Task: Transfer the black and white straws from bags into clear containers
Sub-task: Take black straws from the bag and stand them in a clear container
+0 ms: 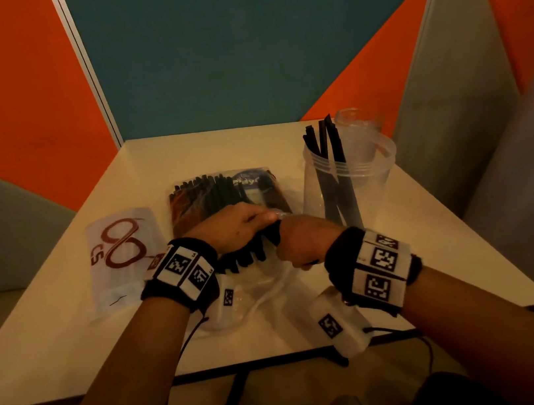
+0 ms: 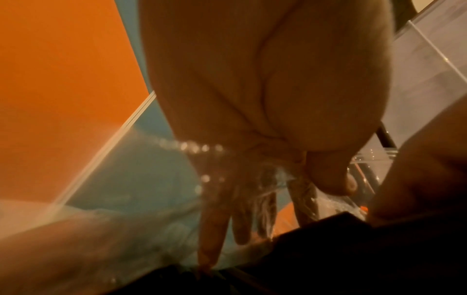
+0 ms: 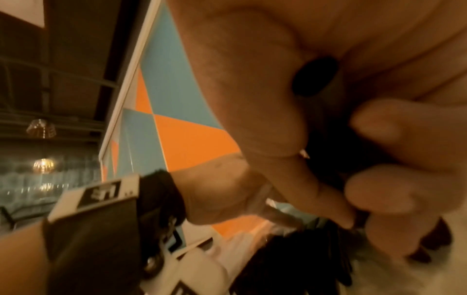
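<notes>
A clear bag of black straws (image 1: 222, 191) lies in the middle of the table (image 1: 70, 335), its open end (image 1: 258, 293) toward me. My left hand (image 1: 237, 222) rests on the bag and pinches its plastic film; in the left wrist view the fingers (image 2: 215, 229) show through the film with the thumb (image 2: 333, 175) on the near side. My right hand (image 1: 299, 242) is curled round a bunch of black straws (image 1: 249, 257) at the bag's mouth; a straw end (image 3: 313, 77) shows inside its fist. A clear container (image 1: 351, 172) at the right holds several black straws.
A white bag (image 1: 120, 252) with a red logo lies to the left of the straw bag. A second clear container (image 1: 357, 119) stands behind the first at the back right. Orange, blue and grey booth walls close the table on three sides.
</notes>
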